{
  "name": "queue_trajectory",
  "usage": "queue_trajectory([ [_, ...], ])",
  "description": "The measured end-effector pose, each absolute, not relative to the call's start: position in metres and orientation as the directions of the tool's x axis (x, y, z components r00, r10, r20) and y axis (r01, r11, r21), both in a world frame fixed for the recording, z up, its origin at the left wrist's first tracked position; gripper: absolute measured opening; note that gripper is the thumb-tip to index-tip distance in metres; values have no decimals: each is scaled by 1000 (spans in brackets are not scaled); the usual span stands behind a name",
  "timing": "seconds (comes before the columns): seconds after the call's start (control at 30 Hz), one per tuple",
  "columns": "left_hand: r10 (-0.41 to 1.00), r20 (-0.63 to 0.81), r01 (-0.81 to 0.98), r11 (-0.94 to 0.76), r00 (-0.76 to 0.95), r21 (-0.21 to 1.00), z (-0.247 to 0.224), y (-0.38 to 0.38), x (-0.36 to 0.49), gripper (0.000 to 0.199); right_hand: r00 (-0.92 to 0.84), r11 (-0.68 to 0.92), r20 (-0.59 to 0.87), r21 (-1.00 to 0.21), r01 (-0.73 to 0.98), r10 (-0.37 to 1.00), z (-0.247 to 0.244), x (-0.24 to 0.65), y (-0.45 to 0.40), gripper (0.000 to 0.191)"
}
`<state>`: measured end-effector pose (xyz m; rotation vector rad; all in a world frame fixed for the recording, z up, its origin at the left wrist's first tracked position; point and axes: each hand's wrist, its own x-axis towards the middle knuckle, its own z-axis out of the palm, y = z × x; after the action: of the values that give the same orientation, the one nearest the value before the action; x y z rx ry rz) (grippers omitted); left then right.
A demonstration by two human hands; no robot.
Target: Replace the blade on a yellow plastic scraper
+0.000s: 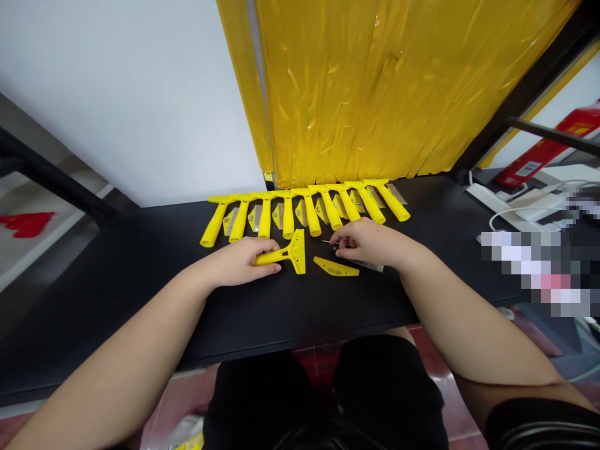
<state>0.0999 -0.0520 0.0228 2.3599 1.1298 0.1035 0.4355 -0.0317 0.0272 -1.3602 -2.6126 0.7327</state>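
My left hand [241, 259] is wrapped round the handle of a yellow scraper [296, 252], whose wide head points right over the black table. To its right, my right hand [363, 242] pinches a thin metal piece [327, 241]; most of it is hidden by the fingers, so its kind is unclear. A small dark nut-like part [334, 249] shows just below those fingertips. Between the hands lies a loose yellow clamp plate [335, 267] with small metal screws on it. Partly under my right hand, a flat metal blade [374, 267] rests on the table.
Several yellow scraper handles [265, 215] stand in a row along the back, with yellow plates and metal blades [258, 219] between them. Behind hangs yellow plastic sheeting [351, 94] beside a white panel [131, 94]. White power strips [497, 203] and a red bottle-like object [544, 150] are at right.
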Motion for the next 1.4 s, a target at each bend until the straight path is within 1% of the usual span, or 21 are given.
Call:
queue_trajectory([
  [0.1,747,-146,713,-529,648,460,24,-53,102,34,-607,515,-95,-436,738,789,23,429,-31,26],
  [0.23,749,-151,718,-527,646,455,26,-55,105,37,-606,545,-79,-358,758,791,19,422,-32,24],
  [0.33,752,-136,711,-525,645,468,27,-57,107,38,-592,541,-79,-322,777,802,18,419,-33,22],
  [0.47,765,-105,716,-532,635,452,27,-60,109,44,-553,513,-73,-290,808,830,18,418,-33,21],
  [0.63,745,-38,673,-579,666,461,25,-63,110,42,-508,479,-55,-255,840,860,18,419,-33,18],
  [0.73,730,-9,646,-599,683,474,27,-65,111,35,-498,472,-51,-250,845,865,17,419,-34,13],
  [0.8,720,-1,634,-611,694,474,28,-65,112,30,-499,473,-47,-252,844,865,17,418,-34,11],
  [0.9,714,-1,632,-619,700,467,28,-65,112,29,-516,493,-20,-265,829,856,15,417,-34,12],
  [1.03,713,-24,645,-619,701,447,28,-63,111,29,-622,580,3,-366,728,783,17,414,-36,14],
  [1.13,714,-34,654,-620,699,434,28,-62,110,28,-687,618,-20,-419,665,726,25,415,-40,16],
  [1.23,727,-54,673,-602,685,431,29,-61,109,28,-699,578,-97,-488,654,708,34,422,-44,10],
  [1.27,731,-62,679,-594,680,431,29,-61,109,28,-699,550,-141,-516,657,701,37,424,-45,12],
  [1.3,734,-69,684,-589,676,430,29,-60,108,28,-695,523,-186,-532,665,694,39,427,-46,21],
  [1.37,737,-81,692,-583,671,426,29,-60,108,28,-680,501,-251,-514,697,689,41,429,-48,36],
  [1.4,738,-86,695,-581,670,424,28,-59,107,28,-669,499,-269,-490,714,693,40,429,-49,39],
])
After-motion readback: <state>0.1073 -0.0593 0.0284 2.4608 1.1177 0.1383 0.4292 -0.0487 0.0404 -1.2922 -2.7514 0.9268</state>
